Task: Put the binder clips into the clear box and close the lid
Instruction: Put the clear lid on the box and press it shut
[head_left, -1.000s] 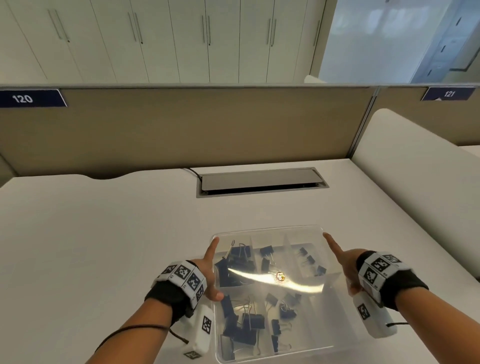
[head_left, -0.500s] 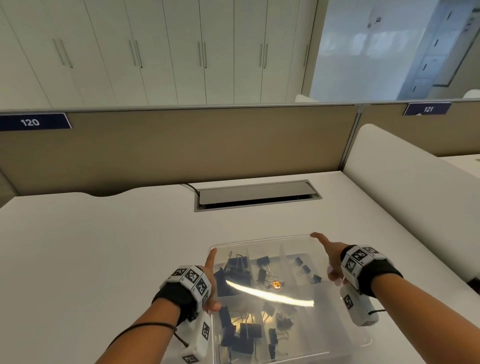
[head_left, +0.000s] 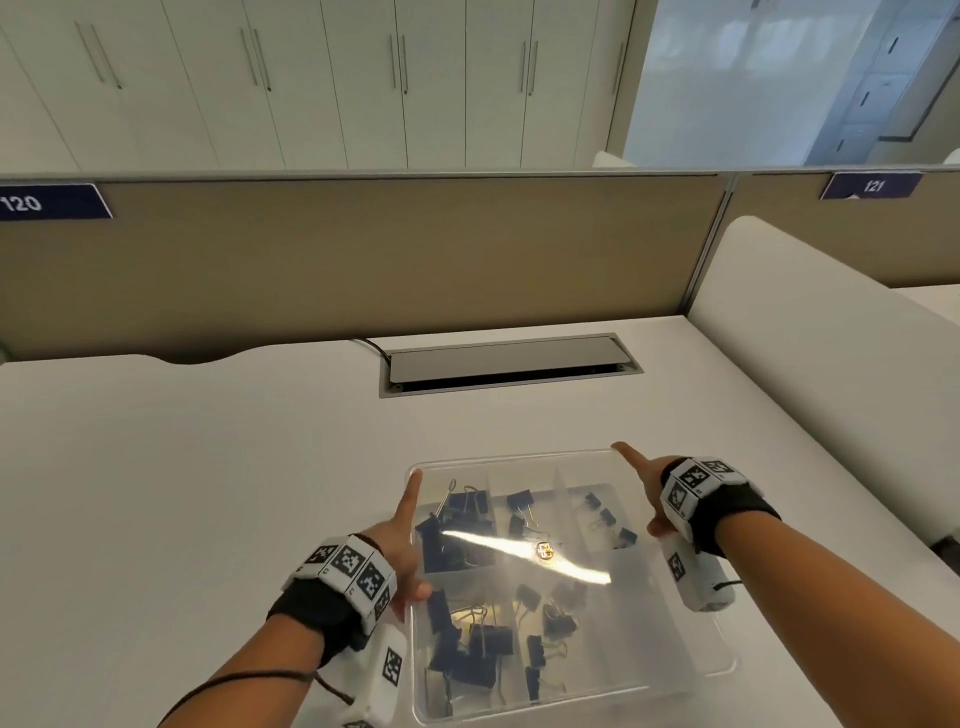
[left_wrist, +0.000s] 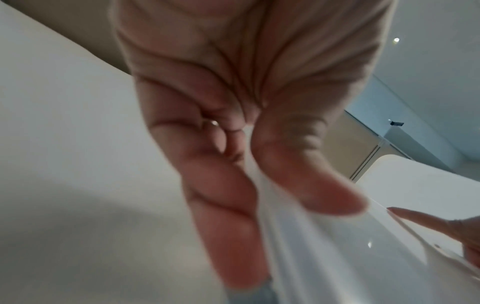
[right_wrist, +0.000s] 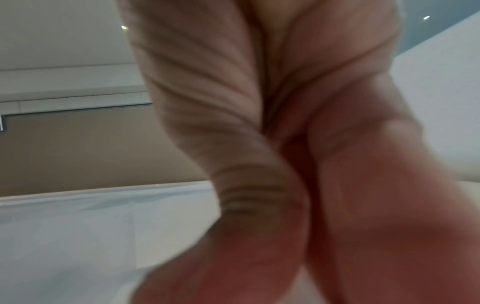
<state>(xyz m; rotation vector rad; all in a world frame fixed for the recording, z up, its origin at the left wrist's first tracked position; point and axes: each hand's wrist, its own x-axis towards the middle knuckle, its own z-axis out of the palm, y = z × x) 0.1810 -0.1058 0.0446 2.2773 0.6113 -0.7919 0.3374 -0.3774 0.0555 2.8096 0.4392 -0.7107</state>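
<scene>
A clear compartment box (head_left: 675, 649) lies on the white desk with its lid (head_left: 639, 613) on top. Several dark binder clips (head_left: 467, 501) show through it in the left and middle compartments. My left hand (head_left: 415, 540) holds the lid's left edge, index finger stretched along the side and thumb on top. The left wrist view shows that lid edge (left_wrist: 298, 236) running between the thumb and fingers of my left hand (left_wrist: 272, 226). My right hand (head_left: 641, 488) grips the right edge near the far corner in the same way. It fills the blurred right wrist view (right_wrist: 298, 257).
A grey cable hatch (head_left: 509, 364) is set into the desk beyond the box. A tan partition (head_left: 363, 260) closes off the back and a white divider (head_left: 831, 364) stands on the right. Bare white desk (head_left: 182, 493) stretches to the left.
Both hands have stayed on the lid's side edges. The right hand has crept slightly toward the far right corner, and the head view has tilted and shifted.
</scene>
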